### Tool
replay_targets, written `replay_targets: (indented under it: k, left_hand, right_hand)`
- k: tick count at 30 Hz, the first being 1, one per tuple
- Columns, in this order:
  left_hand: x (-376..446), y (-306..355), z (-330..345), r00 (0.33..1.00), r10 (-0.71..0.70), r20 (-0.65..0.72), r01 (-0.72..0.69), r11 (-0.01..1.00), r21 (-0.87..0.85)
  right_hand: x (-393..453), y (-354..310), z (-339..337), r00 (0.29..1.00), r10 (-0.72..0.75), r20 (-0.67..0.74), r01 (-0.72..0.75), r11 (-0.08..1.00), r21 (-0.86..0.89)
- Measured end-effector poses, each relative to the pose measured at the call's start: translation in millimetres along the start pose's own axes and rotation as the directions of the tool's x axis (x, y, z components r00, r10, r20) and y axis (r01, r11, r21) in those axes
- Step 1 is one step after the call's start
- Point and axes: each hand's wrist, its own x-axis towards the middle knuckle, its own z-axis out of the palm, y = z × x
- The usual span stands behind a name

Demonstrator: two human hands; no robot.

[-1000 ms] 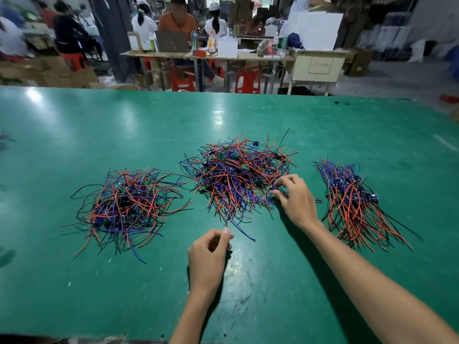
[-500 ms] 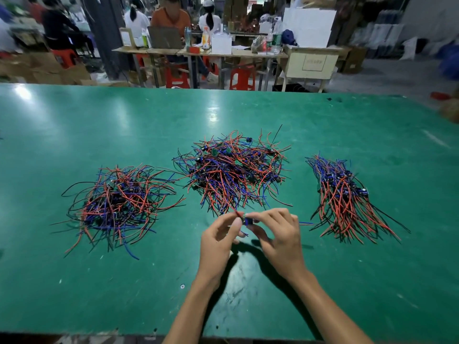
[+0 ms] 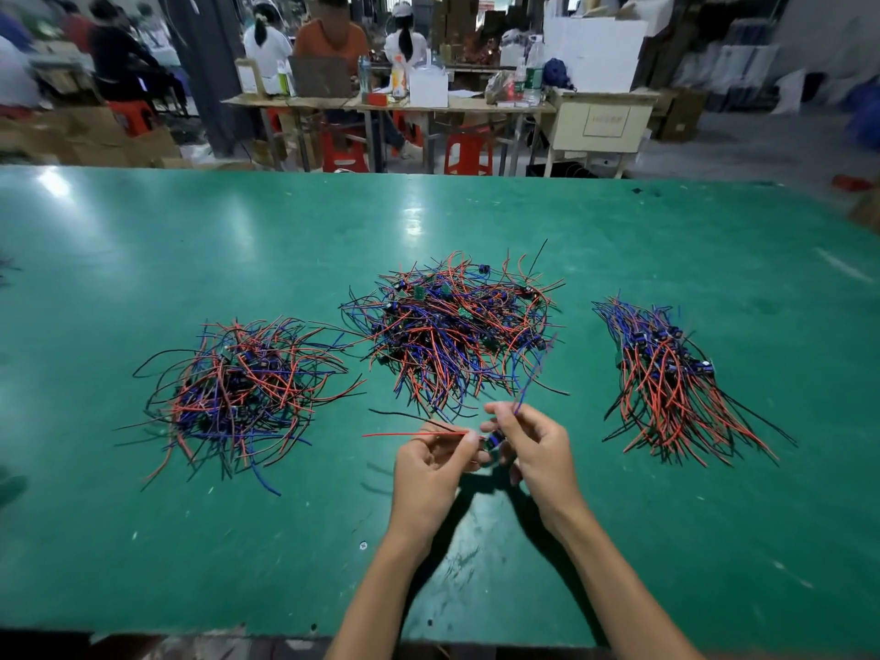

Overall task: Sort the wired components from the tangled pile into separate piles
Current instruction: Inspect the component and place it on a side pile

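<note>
Change: half a second ago my hands met over one piece; now its leads are drawn out straight, so it is free of the tangle.
Left grip [image 3: 435, 462]: fingers pinched on the red and black leads, which run out to its left.
Right grip [image 3: 535, 447]: fingers curled round the small blue wired component [image 3: 495, 440], blue lead rising past my thumb.
Piles: tangled red-blue-black wire pile [image 3: 457, 326] just beyond both grips; combed sorted bundle [image 3: 666, 373] right of my right grip; loose pile [image 3: 238, 388] left of my left, all on the green table [image 3: 190, 540].
</note>
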Motion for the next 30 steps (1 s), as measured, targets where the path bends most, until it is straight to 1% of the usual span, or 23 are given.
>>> replay_targets:
  k: [2,6,12,15,17,19,21,22,24,26,28,29,30]
  left_hand:
    - [0,0,-1,1.0,-0.011,-0.022,0.011,1.0,-0.003]
    - [1,2,-3,0.997,-0.028,-0.073,0.022,0.996,-0.083]
    - [3,5,-8,0.991,-0.062,-0.121,0.029,0.965,-0.26]
    - [4,7,-6,0.991,-0.063,-0.121,0.024,0.954,-0.298]
    - [6,8,-5,0.994,-0.076,-0.082,0.05,0.957,-0.286]
    - [6,8,-4,0.997,-0.082,0.014,0.083,0.973,-0.213]
    - [5,5,-2,0.992,-0.055,0.111,0.066,0.993,-0.1]
    - [4,4,-2,0.99,-0.038,0.133,0.047,0.997,-0.067]
    - [3,4,-3,0.992,-0.03,0.126,0.042,0.995,-0.093]
    - [4,6,-5,0.99,-0.047,0.13,0.07,0.982,-0.173]
    - [5,8,-8,0.99,-0.065,0.123,0.097,0.956,-0.276]
    - [6,9,-9,0.991,-0.086,0.098,0.114,0.937,-0.329]
    - [6,10,-9,0.992,-0.112,0.065,0.129,0.919,-0.372]
  right_hand:
    - [-2,2,-3,1.0,0.014,0.006,-0.014,0.999,0.033]
    - [-3,3,-7,0.997,0.044,-0.061,-0.036,0.993,0.116]
    - [-5,1,-5,0.999,0.019,-0.036,-0.014,0.992,0.122]
    - [-8,2,-3,0.999,-0.033,-0.02,0.034,0.996,0.085]
    - [-11,4,-1,0.994,-0.106,-0.031,0.108,0.99,0.09]
    - [-13,7,0,0.984,-0.168,-0.057,0.174,0.979,0.103]
    - [-13,10,0,0.972,-0.217,-0.092,0.222,0.974,0.049]
    - [-13,12,-1,0.963,-0.244,-0.111,0.244,0.97,-0.017]
    - [-14,15,-2,0.924,-0.364,-0.112,0.342,0.923,-0.178]
    - [-14,16,0,0.856,-0.515,-0.05,0.481,0.828,-0.289]
    - [-14,19,1,0.769,-0.637,0.053,0.6,0.691,-0.404]
    - [-14,21,1,0.723,-0.68,0.117,0.645,0.606,-0.465]
    - [-14,23,2,0.7,-0.693,0.173,0.666,0.546,-0.509]
